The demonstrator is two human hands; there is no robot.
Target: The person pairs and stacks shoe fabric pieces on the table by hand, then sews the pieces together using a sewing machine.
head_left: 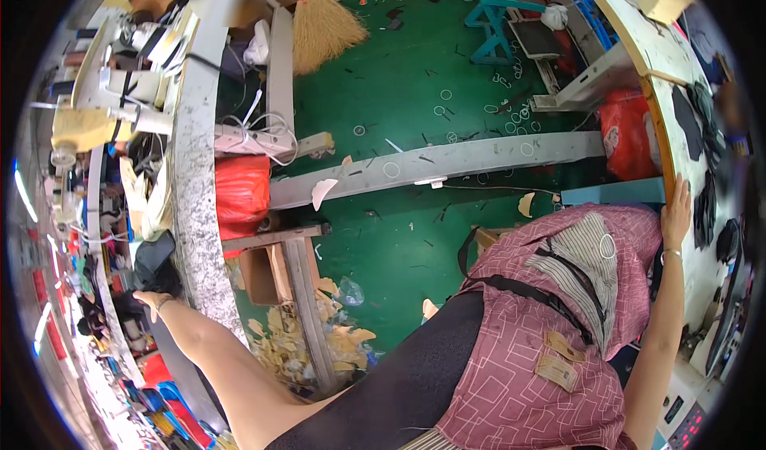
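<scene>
My left hand (156, 301) reaches out at the left, its fingers stretched beside a dark cloth (157, 260) beyond the worn bench edge. Whether the fingertips touch that cloth is hard to tell. At the far right my right hand (677, 215) lies on the rim of a pale worktable (659, 79), fingers extended and nothing held. Across my lap spreads a maroon fabric piece (511, 334) patterned with white squares. It carries a black strap (536, 294), a grey striped panel (589, 246) and tan labels (556, 370); its exact kind is unclear.
A grey metal beam (471, 156) crosses above the green floor (391, 266), which is strewn with scraps and rings. A straw broom (323, 31) stands at the back, near a teal folding stool (491, 31). Red bags (242, 199) and a wooden frame (302, 306) sit at left.
</scene>
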